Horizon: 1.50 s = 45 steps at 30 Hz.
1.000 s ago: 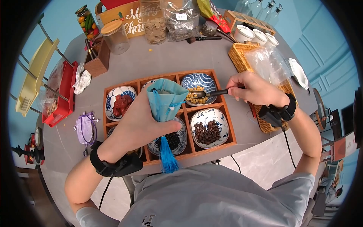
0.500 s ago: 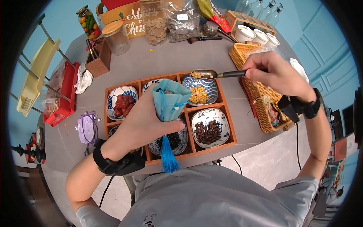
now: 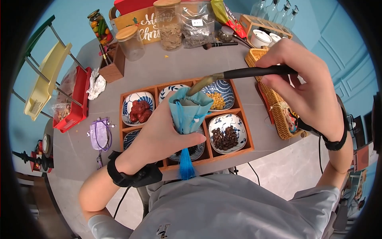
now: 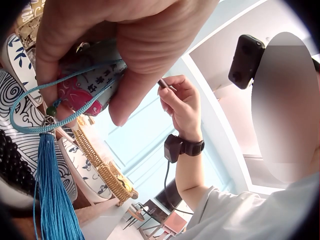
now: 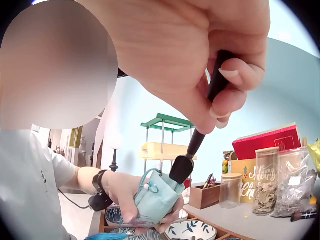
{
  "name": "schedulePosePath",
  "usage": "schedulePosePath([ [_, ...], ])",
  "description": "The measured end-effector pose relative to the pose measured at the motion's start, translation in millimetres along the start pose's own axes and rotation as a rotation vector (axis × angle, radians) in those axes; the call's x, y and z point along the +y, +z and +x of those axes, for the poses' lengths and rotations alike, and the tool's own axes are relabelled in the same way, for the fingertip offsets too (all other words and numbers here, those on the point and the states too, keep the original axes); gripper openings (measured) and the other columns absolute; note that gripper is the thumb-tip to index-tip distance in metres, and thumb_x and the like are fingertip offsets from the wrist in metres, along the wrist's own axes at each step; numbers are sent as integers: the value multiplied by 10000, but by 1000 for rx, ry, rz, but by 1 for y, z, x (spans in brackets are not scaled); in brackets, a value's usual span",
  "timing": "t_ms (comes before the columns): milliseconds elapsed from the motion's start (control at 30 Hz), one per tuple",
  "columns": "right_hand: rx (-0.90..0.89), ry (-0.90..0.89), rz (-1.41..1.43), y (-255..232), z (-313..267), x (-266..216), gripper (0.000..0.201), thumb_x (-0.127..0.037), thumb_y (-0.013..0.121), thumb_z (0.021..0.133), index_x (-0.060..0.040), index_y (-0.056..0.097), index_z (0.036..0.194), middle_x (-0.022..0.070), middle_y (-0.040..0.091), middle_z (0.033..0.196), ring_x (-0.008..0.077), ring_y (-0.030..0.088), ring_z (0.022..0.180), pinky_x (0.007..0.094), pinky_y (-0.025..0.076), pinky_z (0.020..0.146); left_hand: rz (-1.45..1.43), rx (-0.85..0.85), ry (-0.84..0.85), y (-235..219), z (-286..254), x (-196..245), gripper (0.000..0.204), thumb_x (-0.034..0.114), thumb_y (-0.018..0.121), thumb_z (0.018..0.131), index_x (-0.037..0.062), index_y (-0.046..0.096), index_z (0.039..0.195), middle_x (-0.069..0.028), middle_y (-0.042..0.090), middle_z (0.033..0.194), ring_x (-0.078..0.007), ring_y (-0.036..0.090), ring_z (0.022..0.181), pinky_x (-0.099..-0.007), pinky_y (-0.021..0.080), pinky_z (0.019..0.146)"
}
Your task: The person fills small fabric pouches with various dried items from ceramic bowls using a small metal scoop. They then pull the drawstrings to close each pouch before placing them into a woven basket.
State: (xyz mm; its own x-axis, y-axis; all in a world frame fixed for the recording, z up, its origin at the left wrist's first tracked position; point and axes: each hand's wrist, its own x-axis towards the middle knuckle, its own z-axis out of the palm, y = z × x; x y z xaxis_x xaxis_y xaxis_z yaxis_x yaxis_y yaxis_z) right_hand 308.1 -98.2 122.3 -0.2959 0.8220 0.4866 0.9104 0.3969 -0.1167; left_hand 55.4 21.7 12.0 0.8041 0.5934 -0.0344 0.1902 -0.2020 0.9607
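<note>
My left hand (image 3: 159,137) holds a light-blue drawstring pouch (image 3: 189,117) upright over the divided wooden tray (image 3: 244,119), its mouth open. A blue tassel (image 4: 55,195) hangs from the pouch's cord. My right hand (image 3: 306,81) grips the black handle of a small metal scoop (image 3: 254,72). In the right wrist view the scoop's head (image 5: 182,169) tips down into the pouch mouth, its tip hidden inside. Beyond the pouch is a patterned bowl of yellow corn kernels (image 3: 217,101). Dark coffee beans (image 3: 225,138) lie in the nearer bowl, and red dates (image 3: 139,111) in the left one.
A wicker basket (image 3: 280,119) stands right of the tray. To the left lie a purple pouch (image 3: 99,133) and a red-and-yellow tiered rack (image 3: 73,113). Glass jars (image 3: 131,46), a bag of dark pieces (image 3: 197,26) and a brush (image 3: 221,45) line the back.
The scoop has risen from the corn bowl and moved left to the pouch, its head now tilted into the mouth. My left hand keeps holding the pouch.
</note>
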Motion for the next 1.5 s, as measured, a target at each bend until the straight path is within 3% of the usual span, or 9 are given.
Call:
schedulePosePath([
  [167, 122, 318, 190, -8, -28, -17, 137, 46, 658, 939, 16, 627, 1069, 65, 652, 976, 130, 631, 895, 268, 500, 827, -66, -12, 18, 0, -18, 6, 780, 57, 861, 773, 43, 444, 1432, -66, 572, 1286, -152, 583, 1150, -318, 507, 985],
  [333, 189, 535, 177, 22, -81, 15, 143, 74, 571, 951, -30, 611, 1042, 85, 632, 969, 169, 644, 881, 296, 512, 796, -372, -8, -62, 7, -59, 14, 814, -52, 830, 775, 51, 409, 1465, -64, 558, 1315, -144, 585, 1167, -317, 546, 983],
  [533, 15, 627, 55, 74, -124, 20, 220, 70, 530, 922, -34, 641, 1082, 194, 601, 1094, 425, 638, 987, 450, 519, 847, -370, -2, 16, 11, -99, 5, 869, -97, 819, 766, 39, 356, 1489, -96, 547, 1339, -185, 625, 1174, -354, 574, 974],
  [600, -49, 601, 28, 93, -137, 21, 288, 111, 498, 912, -16, 625, 1137, 180, 569, 1136, 365, 612, 1041, 411, 489, 904, -294, 61, -26, 17, -112, 5, 887, -56, 877, 724, 25, 364, 1443, -115, 562, 1300, -198, 652, 1150, -358, 573, 966],
  [1133, -291, 561, -14, 121, -138, 29, 334, 23, 615, 891, -85, 567, 1204, 183, 530, 1146, 432, 623, 1005, 482, 526, 841, -50, 230, 191, 42, -112, -45, 855, 195, 973, 701, 56, 404, 1324, -89, 546, 1218, -169, 597, 1077, -304, 515, 913],
  [1267, -265, 543, 2, 108, -132, 23, 375, 8, 628, 901, -86, 568, 1258, 185, 549, 1182, 432, 619, 1019, 476, 515, 860, 141, 228, 235, 42, -107, -43, 849, 80, 968, 692, 47, 374, 1297, -113, 686, 1105, -185, 722, 999, -311, 599, 863],
  [1333, -76, 518, -74, 94, -121, 11, 329, 11, 644, 897, -62, 606, 1215, 127, 614, 1075, 263, 650, 820, 349, 519, 713, 112, 237, 243, 44, -105, -44, 858, 104, 979, 682, 45, 386, 1299, -93, 685, 1070, -171, 718, 992, -296, 592, 858],
  [1400, 13, 621, 89, 72, -104, -20, 310, -80, 760, 847, -63, 647, 1136, 104, 629, 971, 232, 669, 772, 375, 538, 661, 120, 259, 259, 47, -104, -44, 862, 135, 988, 675, 43, 402, 1300, -77, 674, 1056, -156, 713, 977, -281, 582, 851],
  [1500, -45, 380, 508, 65, -87, -64, 408, -217, 868, 802, -45, 659, 1107, 75, 632, 939, 159, 649, 740, 306, 525, 601, 138, 284, 291, 51, -99, -42, 867, 183, 1001, 664, 37, 428, 1299, -63, 635, 1079, -136, 696, 949, -264, 562, 834],
])
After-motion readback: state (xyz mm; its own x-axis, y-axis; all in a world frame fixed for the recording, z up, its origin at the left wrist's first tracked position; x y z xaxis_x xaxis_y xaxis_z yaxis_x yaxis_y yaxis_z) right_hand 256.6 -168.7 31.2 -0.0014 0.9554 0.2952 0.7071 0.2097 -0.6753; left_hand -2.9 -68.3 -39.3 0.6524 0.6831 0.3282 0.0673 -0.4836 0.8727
